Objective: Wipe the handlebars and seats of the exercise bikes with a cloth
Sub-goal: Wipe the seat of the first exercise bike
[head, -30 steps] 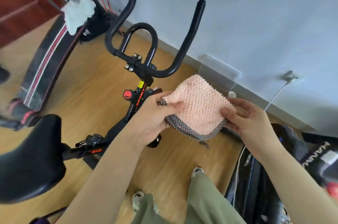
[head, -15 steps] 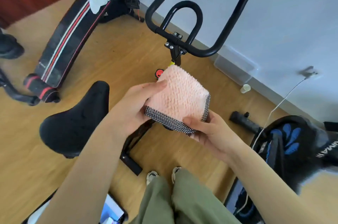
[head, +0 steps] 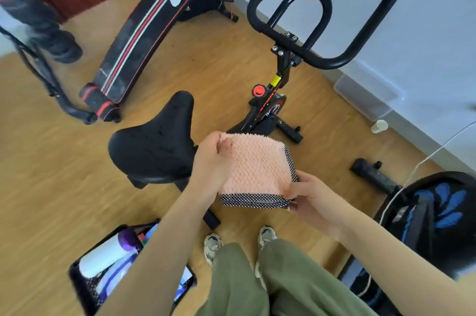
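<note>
Right now both hands, left (head: 213,161) and right (head: 313,199), are gripping the folded pink knobbly cloth (head: 253,168), hovering at three o'clock of the black padded bike seat (head: 154,145); keeping it folded flat should give firmer wiping.

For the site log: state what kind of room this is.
Probably a home workout room. An exercise bike stands on wood flooring beside a curved sit-up bench, with a second machine at the right. Both hands hold a pink cloth.
</note>
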